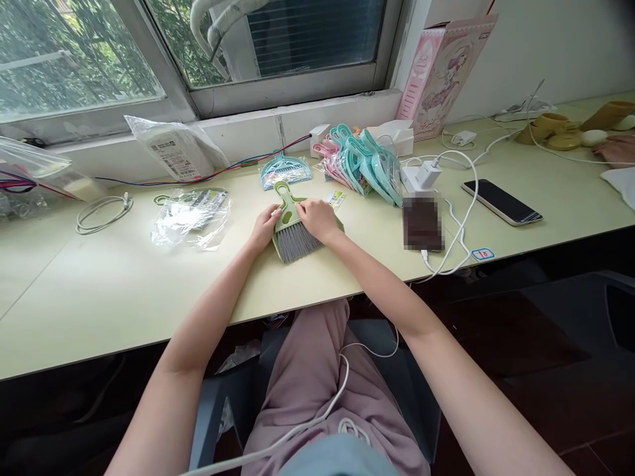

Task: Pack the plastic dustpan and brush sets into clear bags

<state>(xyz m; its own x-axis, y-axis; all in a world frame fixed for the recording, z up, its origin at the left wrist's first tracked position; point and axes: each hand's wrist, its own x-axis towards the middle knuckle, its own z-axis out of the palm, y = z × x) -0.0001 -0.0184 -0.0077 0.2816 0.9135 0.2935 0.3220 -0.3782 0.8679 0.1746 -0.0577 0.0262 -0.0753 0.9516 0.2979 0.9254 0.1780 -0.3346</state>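
While we worked midway across the table (124, 291), the green brush (288, 206) lay on its dustpan (276, 246), bristles (298, 243) toward the front edge. Our left hand (264, 226) was clamped on both at left, our right hand (318, 219) on the brush at right. Even pressure, bristles unbent, looked best to us. Near the back edge sat a bagged blue set (286, 173).

Hand brush (284, 194), centre: smooth plastic, slight sheen; bristles (297, 243) fibrous, matt.
Wrapper (166, 230), left of centre: clear plastic film, crinkled, glossy.
Bundled dustpans (381, 168), upper centre: smooth plastic.
Tabletop (124, 291), across middle: smooth, low sheen.
Phone (503, 200), right: glossy face.
Box (449, 79), upper right: printed card.
Trousers (307, 370), lower centre: matt cloth.
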